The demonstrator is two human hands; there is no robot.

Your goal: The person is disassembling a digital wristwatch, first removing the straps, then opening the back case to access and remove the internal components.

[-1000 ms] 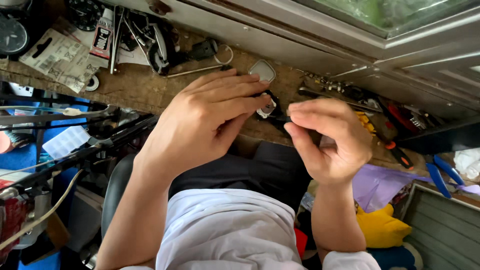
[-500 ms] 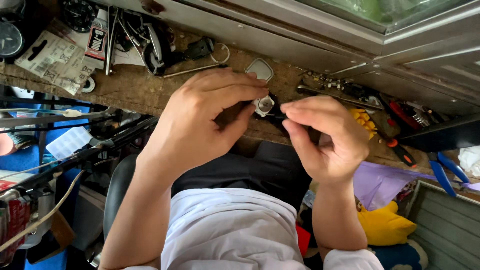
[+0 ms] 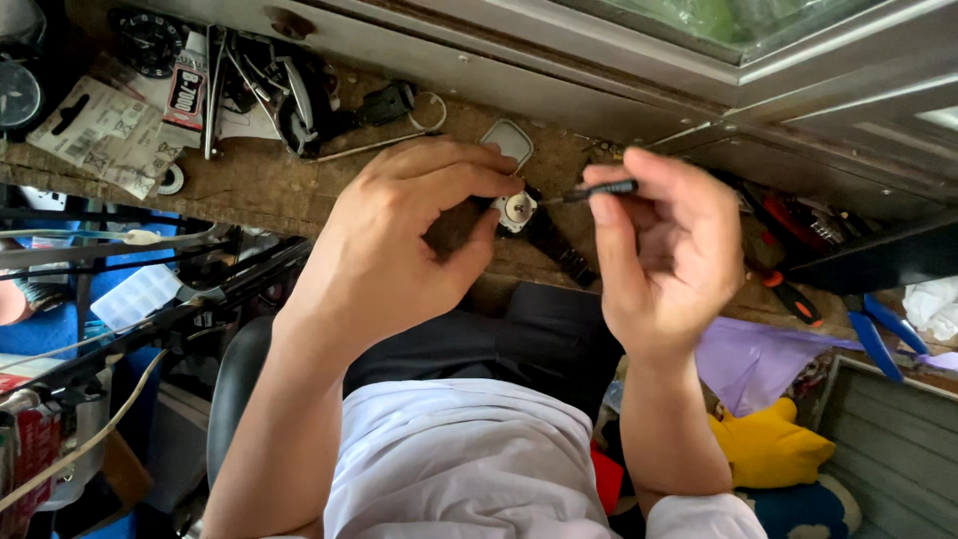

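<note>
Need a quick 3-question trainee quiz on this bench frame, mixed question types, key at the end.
1. True or false: the left hand holds a watch by its case, with the black strap hanging toward the person.
2. Multiple choice: what does the right hand pinch? A) a thin dark tool with its tip pointing at the watch; B) a yellow cloth; C) a key ring.
3. Fill in: the small rounded silver piece lies on the wooden bench, just ______ the watch, on the side away from the person.

Key: 1 true; 2 A; 3 beyond.
</note>
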